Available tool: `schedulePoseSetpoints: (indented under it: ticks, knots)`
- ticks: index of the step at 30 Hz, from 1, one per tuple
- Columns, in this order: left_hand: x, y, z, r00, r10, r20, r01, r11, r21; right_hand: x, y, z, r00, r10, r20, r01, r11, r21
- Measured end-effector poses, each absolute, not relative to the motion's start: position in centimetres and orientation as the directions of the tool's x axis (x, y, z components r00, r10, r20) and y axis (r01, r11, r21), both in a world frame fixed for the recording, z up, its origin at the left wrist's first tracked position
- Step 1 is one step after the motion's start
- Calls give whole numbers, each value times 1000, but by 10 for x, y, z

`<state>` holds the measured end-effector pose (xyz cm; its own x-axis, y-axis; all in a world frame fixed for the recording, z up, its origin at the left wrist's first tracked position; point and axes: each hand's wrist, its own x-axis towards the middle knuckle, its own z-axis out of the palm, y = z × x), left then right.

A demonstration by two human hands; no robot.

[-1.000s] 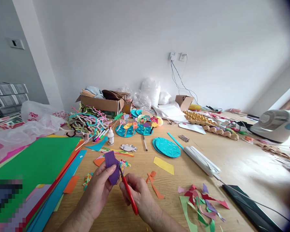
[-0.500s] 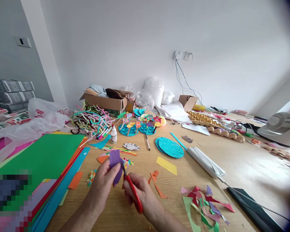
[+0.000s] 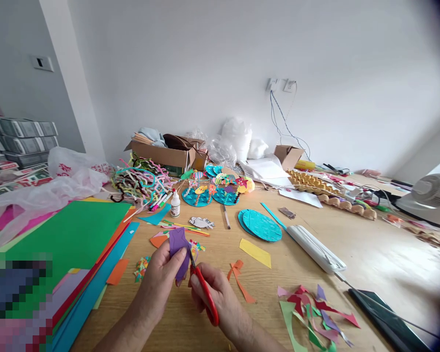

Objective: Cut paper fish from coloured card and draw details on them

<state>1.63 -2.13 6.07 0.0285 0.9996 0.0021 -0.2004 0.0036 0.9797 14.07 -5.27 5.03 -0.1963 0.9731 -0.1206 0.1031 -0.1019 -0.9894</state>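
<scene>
Between the thumb and fingers of my left hand (image 3: 160, 271) is a piece of purple paper (image 3: 178, 240) with faint drawn lines on it. My right hand (image 3: 212, 288) grips red-handled scissors (image 3: 208, 298), their dark blades at the paper's right edge. Whether the blades are parted is hard to make out. Just beyond the paper lie small colored paper bits (image 3: 197, 247) and an orange piece (image 3: 159, 238). A white fish cutout with black outlines (image 3: 201, 223) rests farther back. Orange scraps (image 3: 238, 274) lie right of the scissors.
Colored paper sheets (image 3: 73, 230) are stacked at left. A glue bottle (image 3: 175, 204) stands near tangled pipe cleaners (image 3: 143, 181). Blue ovals (image 3: 260, 225), a yellow piece (image 3: 255, 253) and a white power strip (image 3: 315, 248) lie to the right. Mixed paper scraps (image 3: 315, 313) lie at front right.
The whole scene has shifted slightly right in view. Both hands keep the purple paper and scissors in nearly the same position relative to each other.
</scene>
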Motion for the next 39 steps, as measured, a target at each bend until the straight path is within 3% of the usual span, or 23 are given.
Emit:
schedulePoseSetpoints:
  ticks: [11,39]
  knots:
    - [18,-22,61,29,1000,-9,-235,16,972,140,-53,45,-198,977,-84,39,-78,-996]
    - [16,-21,58,79,996,-31,-233,49,971,140,-52,46,-196,977,-86,71,-73,-995]
